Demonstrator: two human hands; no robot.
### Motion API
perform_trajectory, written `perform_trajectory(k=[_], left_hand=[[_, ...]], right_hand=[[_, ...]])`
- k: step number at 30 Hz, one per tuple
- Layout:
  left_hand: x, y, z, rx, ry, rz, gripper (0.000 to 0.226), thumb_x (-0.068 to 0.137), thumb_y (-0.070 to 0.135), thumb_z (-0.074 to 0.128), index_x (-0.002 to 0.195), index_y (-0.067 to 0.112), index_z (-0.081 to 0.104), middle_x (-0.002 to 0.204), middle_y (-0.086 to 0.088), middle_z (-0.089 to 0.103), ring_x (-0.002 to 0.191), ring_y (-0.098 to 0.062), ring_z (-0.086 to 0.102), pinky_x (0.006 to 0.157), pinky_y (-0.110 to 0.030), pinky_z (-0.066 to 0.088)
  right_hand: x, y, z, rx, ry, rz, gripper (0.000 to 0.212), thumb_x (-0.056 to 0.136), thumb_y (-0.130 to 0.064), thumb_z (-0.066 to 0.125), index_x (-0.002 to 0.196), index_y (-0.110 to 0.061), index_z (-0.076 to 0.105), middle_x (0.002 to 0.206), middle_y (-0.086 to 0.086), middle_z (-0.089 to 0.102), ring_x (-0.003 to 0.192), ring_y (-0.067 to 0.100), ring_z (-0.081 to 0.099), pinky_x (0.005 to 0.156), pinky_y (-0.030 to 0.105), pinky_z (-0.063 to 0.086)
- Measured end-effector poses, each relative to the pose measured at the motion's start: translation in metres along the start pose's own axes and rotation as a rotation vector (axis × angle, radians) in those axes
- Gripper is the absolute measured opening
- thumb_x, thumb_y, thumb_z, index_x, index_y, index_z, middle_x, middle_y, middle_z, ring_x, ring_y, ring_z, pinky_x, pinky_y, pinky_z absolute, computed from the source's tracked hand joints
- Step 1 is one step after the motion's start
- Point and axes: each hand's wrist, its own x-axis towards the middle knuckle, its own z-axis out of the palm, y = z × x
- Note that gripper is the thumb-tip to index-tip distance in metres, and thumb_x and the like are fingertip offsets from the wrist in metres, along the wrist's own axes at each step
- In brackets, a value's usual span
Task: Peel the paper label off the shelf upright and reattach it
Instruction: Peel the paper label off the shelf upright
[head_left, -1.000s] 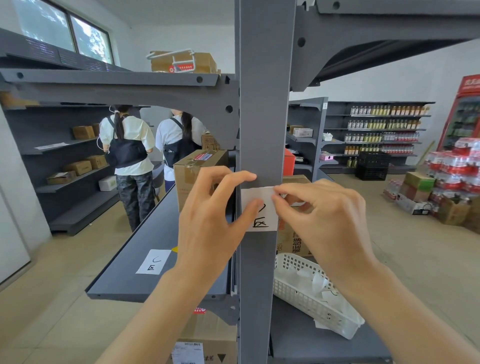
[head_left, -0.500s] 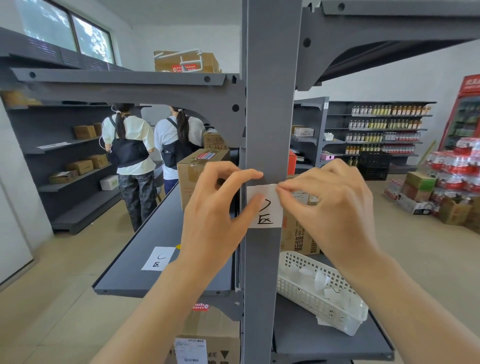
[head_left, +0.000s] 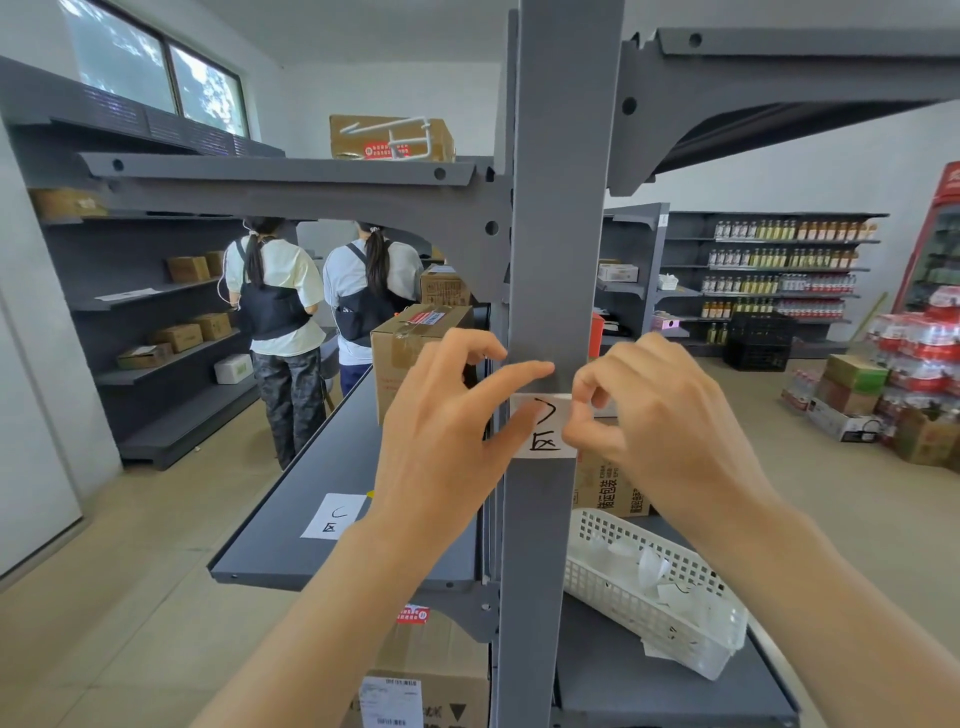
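Note:
A white paper label (head_left: 545, 428) with black handwritten marks sits on the front face of the grey shelf upright (head_left: 563, 234), at mid height. My left hand (head_left: 447, 431) reaches in from the left. Its thumb lies against the label's left edge and its index finger rests on the upright just above the label. My right hand (head_left: 654, 415) comes in from the right, with thumb and fingertips pinching the label's right edge near the top corner. Whether that corner is lifted off the metal I cannot tell.
A second marked label (head_left: 335, 516) lies on the grey shelf (head_left: 291, 530) to the left. A white plastic basket (head_left: 649, 582) with paper scraps sits on the right shelf. Cardboard boxes (head_left: 415, 343) stand behind. Two people (head_left: 275, 317) stand with their backs turned in the left aisle.
The view has shifted slightly left and up. My right fingers have curled tighter onto the label's right edge. My left index finger has slid above the label.

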Motion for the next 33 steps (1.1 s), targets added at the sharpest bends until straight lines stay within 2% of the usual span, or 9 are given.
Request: perform_trajectory(k=[5,9,13,16,21,24,27,31,33], left_hand=[[0.0,0.003,0.0,0.03,-0.007,0.014,0.012,0.091,0.035,0.068,0.094,0.026,0.076,0.109,-0.002,0.059,0.096,-0.019,0.053,0.069,-0.03,0.051],[0.002,0.005,-0.002,0.021,-0.006,0.042,0.008,0.09,0.028,0.071,0.092,0.022,0.076,0.106,0.0,0.063,0.098,-0.017,0.052,0.076,-0.035,0.049],[-0.001,0.006,-0.006,0.033,-0.046,0.107,0.004,0.089,0.027,0.073,0.091,0.023,0.074,0.094,0.011,0.072,0.099,-0.02,0.058,0.081,-0.042,0.047],[-0.008,0.008,-0.01,-0.001,-0.06,0.099,0.005,0.089,0.026,0.072,0.093,0.022,0.073,0.087,0.013,0.069,0.098,-0.02,0.058,0.08,-0.043,0.045],[-0.011,0.009,-0.013,-0.038,-0.087,0.068,0.014,0.092,0.032,0.062,0.097,0.023,0.072,0.091,0.012,0.068,0.101,-0.013,0.057,0.082,-0.038,0.043],[-0.01,0.015,-0.021,-0.186,-0.084,-0.041,0.015,0.095,0.035,0.059,0.104,0.025,0.068,0.1,0.013,0.066,0.102,-0.007,0.055,0.084,-0.038,0.048],[-0.005,0.024,-0.031,-0.341,-0.101,-0.153,0.023,0.094,0.033,0.066,0.116,0.03,0.057,0.102,0.012,0.068,0.097,-0.009,0.062,0.083,-0.037,0.053],[-0.001,0.031,-0.038,-0.529,-0.165,-0.344,0.069,0.088,0.027,0.076,0.138,0.044,0.031,0.091,0.007,0.076,0.088,-0.004,0.071,0.076,-0.012,0.054],[0.0,0.032,-0.039,-0.627,-0.179,-0.441,0.071,0.087,0.025,0.077,0.135,0.041,0.029,0.089,0.005,0.079,0.085,-0.008,0.074,0.077,-0.015,0.056]], right_hand=[[-0.003,0.0,-0.007,-0.009,0.026,-0.018,0.005,0.082,-0.018,0.072,0.083,-0.014,0.071,0.071,-0.001,0.066,0.067,0.022,0.057,0.064,0.04,0.049],[-0.003,0.0,-0.015,0.035,-0.038,0.058,0.03,0.082,-0.037,0.078,0.107,-0.022,0.073,0.086,-0.006,0.067,0.077,0.019,0.063,0.069,0.039,0.052],[-0.006,0.0,-0.015,0.154,-0.126,0.162,0.01,0.081,-0.04,0.077,0.082,-0.031,0.074,0.085,-0.013,0.063,0.076,0.009,0.058,0.061,0.032,0.05],[-0.009,-0.001,-0.013,0.298,-0.169,0.203,0.008,0.082,-0.036,0.075,0.079,-0.031,0.07,0.088,-0.015,0.066,0.07,-0.005,0.052,0.063,0.025,0.045],[-0.014,-0.009,-0.013,0.34,-0.242,0.2,0.011,0.088,-0.047,0.059,0.084,-0.037,0.058,0.083,-0.01,0.072,0.067,0.008,0.059,0.065,0.035,0.051],[-0.012,-0.015,-0.019,0.465,-0.203,0.202,0.01,0.092,-0.039,0.063,0.089,-0.031,0.06,0.077,-0.015,0.068,0.07,0.01,0.063,0.064,0.02,0.047],[-0.005,-0.02,-0.028,0.667,-0.137,0.276,0.009,0.095,-0.023,0.068,0.099,-0.025,0.061,0.074,-0.008,0.075,0.068,0.002,0.065,0.06,0.008,0.043],[-0.001,-0.017,-0.029,0.767,-0.143,0.381,0.035,0.094,-0.022,0.069,0.122,-0.03,0.05,0.076,-0.006,0.079,0.064,-0.001,0.063,0.065,0.006,0.043],[-0.003,-0.018,-0.029,0.782,-0.119,0.391,0.033,0.094,-0.02,0.068,0.117,-0.026,0.045,0.074,-0.002,0.079,0.057,0.001,0.061,0.061,0.008,0.042]])
